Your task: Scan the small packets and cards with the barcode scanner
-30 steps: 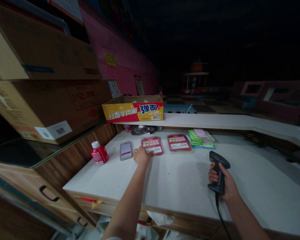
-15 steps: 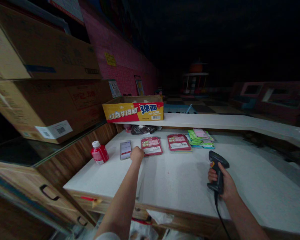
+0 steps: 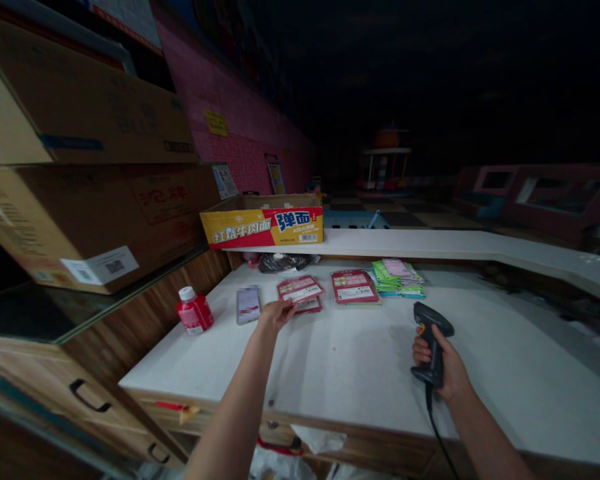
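My left hand (image 3: pixel 279 313) pinches the lower edge of a flat red-and-white package (image 3: pixel 300 288), which is tilted up off the pack (image 3: pixel 310 305) beneath it. My right hand (image 3: pixel 443 365) is wrapped round the handle of a dark barcode scanner (image 3: pixel 433 343), held above the white desk (image 3: pixel 360 360) with its cable hanging down. A second stack of red packages (image 3: pixel 354 287) lies to the right of the one at my left hand. Beyond that sits a pile of green and pink packets (image 3: pixel 399 279). Left of my left hand lies a phone (image 3: pixel 249 305).
A red bottle with a white cap (image 3: pixel 195 311) stands at the desk's left. An open noodle carton (image 3: pixel 265 227) rests on the raised ledge (image 3: pixel 430 243) behind. Large cardboard boxes (image 3: pixel 105 213) are stacked on the left cabinet. A black plastic bag (image 3: pixel 285 262) lies under the ledge.
My left hand has lifted the near edge of the top red package off its stack. My right hand holds the barcode scanner much as before. The view has shifted slightly.
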Demonstrator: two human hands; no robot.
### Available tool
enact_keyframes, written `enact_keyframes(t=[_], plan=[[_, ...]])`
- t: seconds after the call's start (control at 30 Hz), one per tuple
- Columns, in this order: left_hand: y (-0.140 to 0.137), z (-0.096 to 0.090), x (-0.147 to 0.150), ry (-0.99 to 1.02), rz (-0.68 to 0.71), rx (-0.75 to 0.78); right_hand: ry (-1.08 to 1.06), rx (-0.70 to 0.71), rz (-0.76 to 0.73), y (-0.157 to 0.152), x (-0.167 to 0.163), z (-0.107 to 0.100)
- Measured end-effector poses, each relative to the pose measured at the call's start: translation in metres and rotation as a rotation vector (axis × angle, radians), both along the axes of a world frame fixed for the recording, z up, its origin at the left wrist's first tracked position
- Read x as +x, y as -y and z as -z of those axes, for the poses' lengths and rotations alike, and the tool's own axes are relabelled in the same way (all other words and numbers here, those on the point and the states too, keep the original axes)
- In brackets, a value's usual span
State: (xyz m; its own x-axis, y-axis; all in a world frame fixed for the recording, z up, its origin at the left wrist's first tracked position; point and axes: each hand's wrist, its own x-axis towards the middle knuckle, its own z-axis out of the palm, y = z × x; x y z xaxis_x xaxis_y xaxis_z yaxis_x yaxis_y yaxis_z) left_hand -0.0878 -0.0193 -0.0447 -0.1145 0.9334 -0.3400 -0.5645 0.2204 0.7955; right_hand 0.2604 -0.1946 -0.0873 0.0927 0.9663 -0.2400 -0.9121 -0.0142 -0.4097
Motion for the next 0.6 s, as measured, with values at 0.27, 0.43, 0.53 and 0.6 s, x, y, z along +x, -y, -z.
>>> enact_keyframes(t=[0.27, 0.43, 0.53, 0.6], plan=[[0.028, 0.020, 0.082, -0.011, 0.111, 0.483, -0.006, -0.011, 0.004, -0.001, 0.001, 0.002], [0.027, 0.036, 0.117, 0.032, 0.229, 0.516, 0.007, -0.019, -0.002, -0.001, 0.001, -0.001], [0.026, 0.046, 0.119, 0.018, 0.235, 0.512, 0.033, -0.011, -0.003, -0.001, 0.001, -0.001], [0.025, 0.050, 0.118, 0.004, 0.229, 0.516, 0.052, -0.005, -0.003, 0.000, 0.000, 0.000]])
